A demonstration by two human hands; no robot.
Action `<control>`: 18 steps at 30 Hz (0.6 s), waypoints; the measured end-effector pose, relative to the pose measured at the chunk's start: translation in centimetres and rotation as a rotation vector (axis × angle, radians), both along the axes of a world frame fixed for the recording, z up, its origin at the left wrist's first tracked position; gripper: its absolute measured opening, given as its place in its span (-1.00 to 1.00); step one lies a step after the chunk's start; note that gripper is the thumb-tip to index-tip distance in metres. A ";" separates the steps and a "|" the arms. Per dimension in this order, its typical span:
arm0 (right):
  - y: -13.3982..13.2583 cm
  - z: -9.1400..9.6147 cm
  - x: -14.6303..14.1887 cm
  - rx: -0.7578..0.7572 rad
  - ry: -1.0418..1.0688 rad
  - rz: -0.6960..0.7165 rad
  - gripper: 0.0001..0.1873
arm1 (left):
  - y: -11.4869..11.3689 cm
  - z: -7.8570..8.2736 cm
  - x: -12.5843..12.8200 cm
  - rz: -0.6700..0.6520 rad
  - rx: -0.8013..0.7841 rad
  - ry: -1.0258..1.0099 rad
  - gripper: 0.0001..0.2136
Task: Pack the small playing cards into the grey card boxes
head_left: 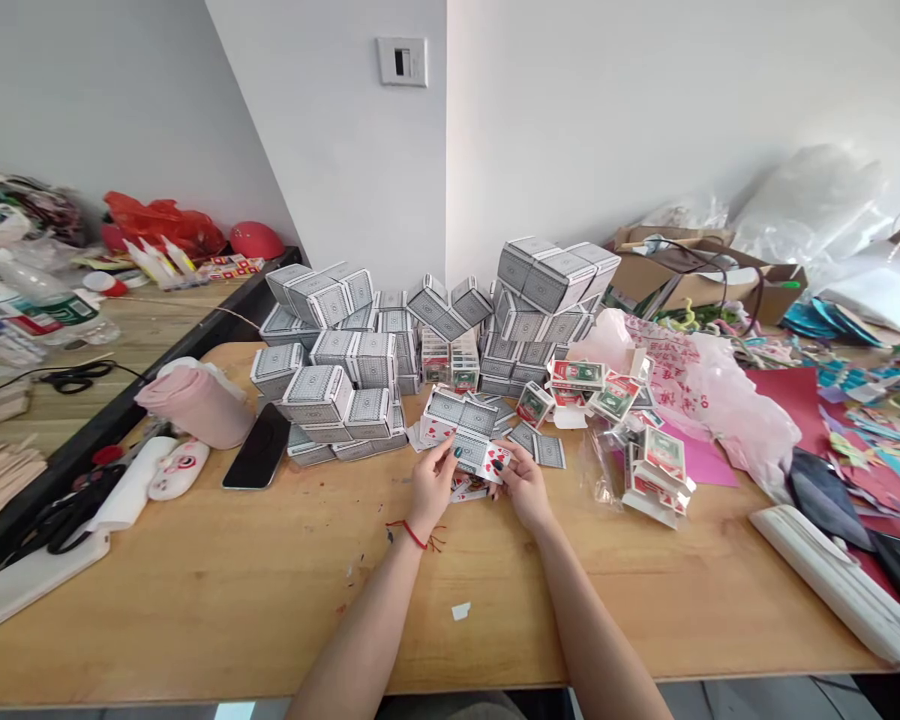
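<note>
I have both hands near the centre of the frame, close to each other but not touching. My left hand [430, 488] pinches a grey-backed playing card [472, 452], thumb on top; my right hand [526, 488] grips a heart-faced playing card [489, 461] right beside it. From here I can't tell whether the two cards are joined. Loose cards [466, 490] lie on the counter [495, 560] just under my fingers.

Behind them, folded-card blocks [317, 395] stand piled at centre left, and more grey stacks [547, 280] rise right of centre. Opened card boxes [660, 455] sit at centre right, beside a crumpled pink plastic bag [690, 375]. Left of the piles I see a black smartphone [255, 447] and a pink roll [195, 403]. A white paper scrap [460, 611] lies at lower centre.
</note>
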State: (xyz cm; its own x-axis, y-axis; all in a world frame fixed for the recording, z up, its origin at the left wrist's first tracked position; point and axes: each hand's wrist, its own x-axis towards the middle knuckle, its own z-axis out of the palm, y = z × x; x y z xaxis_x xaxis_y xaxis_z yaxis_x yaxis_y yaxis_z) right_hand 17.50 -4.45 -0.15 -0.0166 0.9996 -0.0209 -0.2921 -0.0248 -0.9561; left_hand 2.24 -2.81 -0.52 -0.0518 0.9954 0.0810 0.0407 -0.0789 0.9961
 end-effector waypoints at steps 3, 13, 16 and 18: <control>-0.1 -0.2 -0.4 0.020 -0.107 -0.036 -0.62 | 0.2 -0.2 0.1 0.052 0.019 -0.056 -0.65; 0.1 -1.7 -0.7 0.026 -0.213 -0.113 -0.61 | 0.4 0.1 0.4 0.185 0.007 -0.122 -0.78; 0.2 -1.9 -0.6 0.019 -0.226 -0.136 -0.65 | 0.6 0.1 0.2 0.155 -0.030 -0.135 -0.80; 0.2 -2.1 -0.6 0.019 -0.238 -0.143 -0.70 | 0.6 0.1 0.1 0.134 -0.051 -0.144 -0.81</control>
